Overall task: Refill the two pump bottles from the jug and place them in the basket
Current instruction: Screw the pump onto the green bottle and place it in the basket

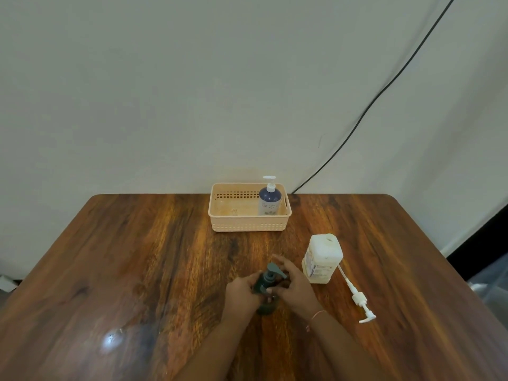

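Note:
A dark green pump bottle [266, 284] stands on the wooden table [137, 270] near the front centre. My left hand [242, 294] grips its body. My right hand [291, 287] is wrapped around the neck just under its grey-green pump head, with the fingers partly hiding it. A blue pump bottle [269, 200] with a white pump stands upright in the right end of the peach basket [248, 224] at the back of the table. The white jug [322, 258] stands to the right of my hands with its top opening uncovered.
A loose white pump with a long tube [357, 296] lies on the table in front and to the right of the jug. A black cable [371, 105] runs down the wall behind the basket. The wall closes off the table's far edge.

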